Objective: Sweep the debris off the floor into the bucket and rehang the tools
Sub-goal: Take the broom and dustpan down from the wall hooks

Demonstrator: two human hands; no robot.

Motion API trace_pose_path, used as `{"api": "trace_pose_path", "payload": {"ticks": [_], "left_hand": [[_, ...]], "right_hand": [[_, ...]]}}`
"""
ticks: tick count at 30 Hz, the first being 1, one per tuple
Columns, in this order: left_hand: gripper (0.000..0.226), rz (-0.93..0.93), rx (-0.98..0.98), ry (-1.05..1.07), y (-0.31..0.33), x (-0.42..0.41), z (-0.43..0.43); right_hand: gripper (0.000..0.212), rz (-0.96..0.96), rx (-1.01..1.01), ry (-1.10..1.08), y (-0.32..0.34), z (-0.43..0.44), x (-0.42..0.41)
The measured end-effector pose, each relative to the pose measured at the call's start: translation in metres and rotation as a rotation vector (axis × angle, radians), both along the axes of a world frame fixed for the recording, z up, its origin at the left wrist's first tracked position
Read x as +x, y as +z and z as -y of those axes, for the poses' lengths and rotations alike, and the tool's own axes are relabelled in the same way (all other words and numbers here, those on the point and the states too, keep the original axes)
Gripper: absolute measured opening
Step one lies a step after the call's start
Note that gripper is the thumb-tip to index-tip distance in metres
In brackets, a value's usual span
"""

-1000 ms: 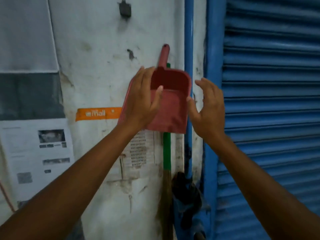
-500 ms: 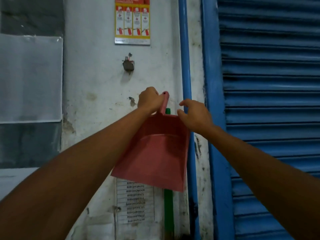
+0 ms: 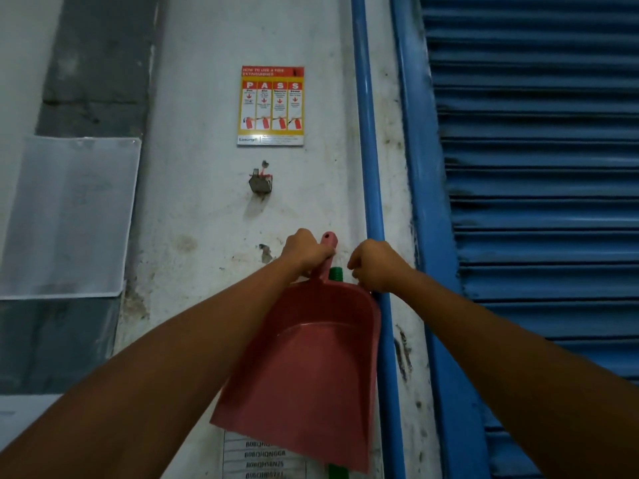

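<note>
A red plastic dustpan (image 3: 307, 368) hangs flat against the white wall, handle up and scoop open toward me. My left hand (image 3: 304, 252) is closed around the dustpan's handle near its top. My right hand (image 3: 375, 266) is curled at the pan's upper right corner, beside the blue pipe; whether it grips the pan or something behind it is hidden. A green broom handle (image 3: 334, 273) shows just behind the pan's top, and again below its lower edge. The hook that the tools hang from is hidden by my hands.
A blue vertical pipe (image 3: 368, 140) runs down the wall just right of the dustpan. A blue roller shutter (image 3: 532, 167) fills the right side. A grey metal bracket (image 3: 260, 183) and a fire extinguisher poster (image 3: 271, 105) are above my hands. Paper notices hang at left.
My view has tilted upward. My left hand went from the pan's side to its handle a second ago and stays there. My right hand has closed in on the pan's upper right corner.
</note>
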State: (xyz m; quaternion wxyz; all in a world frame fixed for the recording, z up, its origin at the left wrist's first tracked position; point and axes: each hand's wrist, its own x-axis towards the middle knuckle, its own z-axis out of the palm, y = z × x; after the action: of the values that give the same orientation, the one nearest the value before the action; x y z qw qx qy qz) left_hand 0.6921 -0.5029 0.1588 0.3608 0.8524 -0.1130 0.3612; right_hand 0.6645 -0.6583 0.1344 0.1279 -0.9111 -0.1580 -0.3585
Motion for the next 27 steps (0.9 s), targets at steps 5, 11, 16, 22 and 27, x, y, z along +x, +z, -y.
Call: {"api": "trace_pose_path", "payload": {"ticks": [5, 11, 16, 22, 27], "left_hand": [[0.04, 0.067, -0.011, 0.015, 0.002, 0.0, -0.003], [0.045, 0.099, -0.002, 0.065, 0.0, -0.005, -0.03], [0.047, 0.072, 0.048, 0.057, -0.014, -0.007, -0.053], [0.04, 0.108, 0.053, 0.096, -0.022, -0.017, -0.069], [0.04, 0.074, 0.003, 0.047, -0.029, -0.026, -0.079]], "right_hand": [[0.034, -0.015, -0.007, -0.087, 0.013, -0.021, 0.013], [0.035, -0.195, 0.258, -0.045, 0.014, -0.033, 0.011], [0.027, -0.214, 0.273, -0.034, -0.013, -0.048, 0.02], [0.03, -0.051, 0.36, -0.111, -0.03, -0.055, 0.025], [0.03, 0.067, 0.458, -0.034, -0.017, -0.058, 0.013]]}}
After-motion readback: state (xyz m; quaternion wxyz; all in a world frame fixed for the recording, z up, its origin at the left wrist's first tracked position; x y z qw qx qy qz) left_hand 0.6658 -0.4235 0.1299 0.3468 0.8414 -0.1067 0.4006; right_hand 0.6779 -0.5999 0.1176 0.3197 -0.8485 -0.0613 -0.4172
